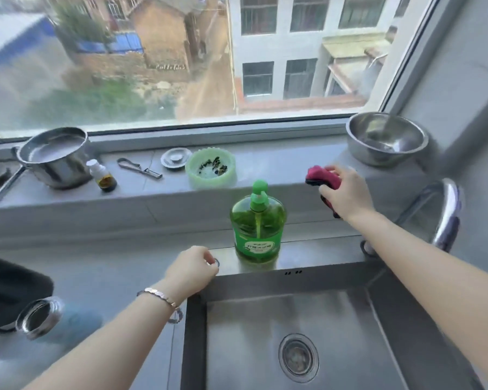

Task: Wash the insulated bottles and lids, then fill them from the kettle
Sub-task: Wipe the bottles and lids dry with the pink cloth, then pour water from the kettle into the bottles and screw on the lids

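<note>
Down and left of the left hand [190, 270], whose curled fingers [206, 256] hold something or nothing, I cannot tell, the open insulated bottle [65, 319] lies on the grey worktop [110, 263] beside the steel sink [265, 333], while the right hand [347, 192] grips a pink sponge [320, 175] in its fingers at the windowsill [265, 164], just beyond a green soap bottle [257, 229] whose label is too blurred to read.

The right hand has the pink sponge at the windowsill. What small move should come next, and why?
Probably lower the pink sponge to the green soap bottle and take soap: the right hand grips the sponge, the soap stands close by, and the open blue bottle lies on the counter.
</note>
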Tool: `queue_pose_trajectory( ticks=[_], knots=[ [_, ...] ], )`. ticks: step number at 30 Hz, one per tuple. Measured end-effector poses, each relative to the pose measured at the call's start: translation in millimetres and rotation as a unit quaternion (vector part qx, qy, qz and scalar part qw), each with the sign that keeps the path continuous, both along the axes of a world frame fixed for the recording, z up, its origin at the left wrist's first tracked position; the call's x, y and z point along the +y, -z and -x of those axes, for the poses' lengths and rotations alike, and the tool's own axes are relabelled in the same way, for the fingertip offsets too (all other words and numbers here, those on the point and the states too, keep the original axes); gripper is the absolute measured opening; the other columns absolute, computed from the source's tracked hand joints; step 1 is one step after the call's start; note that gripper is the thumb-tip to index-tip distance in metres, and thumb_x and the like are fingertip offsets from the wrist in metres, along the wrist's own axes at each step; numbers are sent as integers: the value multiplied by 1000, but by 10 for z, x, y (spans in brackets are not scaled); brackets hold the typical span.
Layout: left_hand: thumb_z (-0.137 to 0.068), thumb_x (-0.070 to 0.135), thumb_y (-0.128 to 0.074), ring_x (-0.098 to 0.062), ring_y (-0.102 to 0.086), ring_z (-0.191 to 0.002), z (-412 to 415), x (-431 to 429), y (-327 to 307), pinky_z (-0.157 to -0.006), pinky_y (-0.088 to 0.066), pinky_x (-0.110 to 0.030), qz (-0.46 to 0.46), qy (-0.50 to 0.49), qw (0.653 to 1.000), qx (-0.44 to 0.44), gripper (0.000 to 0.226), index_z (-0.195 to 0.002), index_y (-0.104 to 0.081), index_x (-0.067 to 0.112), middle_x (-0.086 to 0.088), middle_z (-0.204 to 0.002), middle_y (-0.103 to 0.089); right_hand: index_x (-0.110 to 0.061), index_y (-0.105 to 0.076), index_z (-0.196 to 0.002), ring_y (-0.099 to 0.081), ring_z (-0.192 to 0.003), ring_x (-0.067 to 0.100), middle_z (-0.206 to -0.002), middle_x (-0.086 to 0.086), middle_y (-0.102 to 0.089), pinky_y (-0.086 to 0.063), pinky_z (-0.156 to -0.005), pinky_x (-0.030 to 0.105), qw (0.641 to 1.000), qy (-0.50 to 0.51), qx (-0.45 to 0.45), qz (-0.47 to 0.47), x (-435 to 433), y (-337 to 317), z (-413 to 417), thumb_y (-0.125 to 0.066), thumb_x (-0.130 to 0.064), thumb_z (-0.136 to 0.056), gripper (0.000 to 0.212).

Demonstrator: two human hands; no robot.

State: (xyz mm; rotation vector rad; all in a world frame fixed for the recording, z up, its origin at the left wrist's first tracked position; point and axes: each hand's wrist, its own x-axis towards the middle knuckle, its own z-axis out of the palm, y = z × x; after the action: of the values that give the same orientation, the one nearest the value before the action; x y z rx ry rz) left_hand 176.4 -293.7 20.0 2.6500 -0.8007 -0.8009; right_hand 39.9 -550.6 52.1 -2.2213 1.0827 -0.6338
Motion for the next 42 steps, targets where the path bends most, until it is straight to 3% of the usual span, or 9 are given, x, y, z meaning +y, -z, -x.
queue_pose_trajectory(
  ticks=[4,8,12,18,22,24,27,34,42],
  knots=[
    [-86,22,-51,-17,-60,-92,-226,-149,12,-77,-47,-25,-5,-38,999,-4,14,-94,-63,21,3,-96,-65,-20,-58,-117,-50,-111,30,-117,10,-59,-40,-86,35,995,-55,39,67,-475,225,-521,-55,-11,-82,36],
    [-87,19,-49,-17,-61,-90,-319,-245,70,-76,-47,-25,-6,-67,998,-3,18,-98,-64,18,4,-95,-63,-21,-28,-144,-14,-138,32,-152,10,-20,-9,-112,40,945,-117,277,131,-509,609,-750,-48,-34,-89,60],
    [-89,22,-49,-12,-59,-85,-281,-211,190,-72,-47,-22,0,-78,997,18,16,-98,-62,21,11,-88,-60,-15,-20,-147,-12,-142,25,-155,8,-18,-7,-116,39,933,-138,286,172,-416,858,-707,-39,-45,-83,73],
    [-89,23,-48,-9,-58,-84,-184,16,182,-58,-39,-15,-14,-70,997,22,13,-96,-59,24,12,-91,-61,-15,9,-148,5,-145,22,-157,4,11,-5,-117,39,862,-169,452,156,-528,625,-783,-50,-23,-87,86],
    [-89,23,-50,-12,-60,-88,-181,246,33,-67,-43,-21,-4,-74,997,25,11,-94,-60,23,8,-92,-62,-12,-11,-147,-18,-141,25,-155,8,-17,-21,-113,40,892,-161,405,120,-372,236,-773,-49,-12,-87,72],
    [-88,23,-50,-12,-61,-86,-171,399,-56,-64,-44,-20,5,-66,998,22,10,-92,-60,23,8,-91,-63,-12,-36,-136,-42,-126,29,-139,11,-44,-36,-101,38,910,-148,355,153,-169,-26,-706,-48,-11,-86,51],
    [-89,23,-50,-12,-60,-84,-143,664,-202,-65,-42,-20,20,-49,999,11,11,-93,-60,22,8,-92,-63,-16,-52,-124,-53,-111,30,-121,8,-61,-43,-94,36,932,-176,283,145,277,-439,-613,-45,-9,-86,40],
    [-87,22,-51,-11,-58,-74,-375,1549,-592,-72,-49,-26,59,-35,997,-23,15,-94,-64,18,7,-88,-64,-26,-59,-113,-55,-88,12,-101,-6,-63,-42,-78,24,880,-379,275,75,1960,-798,-753,-46,-13,-88,31],
    [-90,29,-50,-14,-54,-83,-1376,3509,-750,-74,-45,-27,24,-1,982,-188,14,-96,-61,25,11,-84,-58,-26,-62,-108,-58,-90,15,-102,-4,-64,-45,-77,25,878,-407,252,4,3901,-598,-1765,-45,-14,-88,30]
  ],
)
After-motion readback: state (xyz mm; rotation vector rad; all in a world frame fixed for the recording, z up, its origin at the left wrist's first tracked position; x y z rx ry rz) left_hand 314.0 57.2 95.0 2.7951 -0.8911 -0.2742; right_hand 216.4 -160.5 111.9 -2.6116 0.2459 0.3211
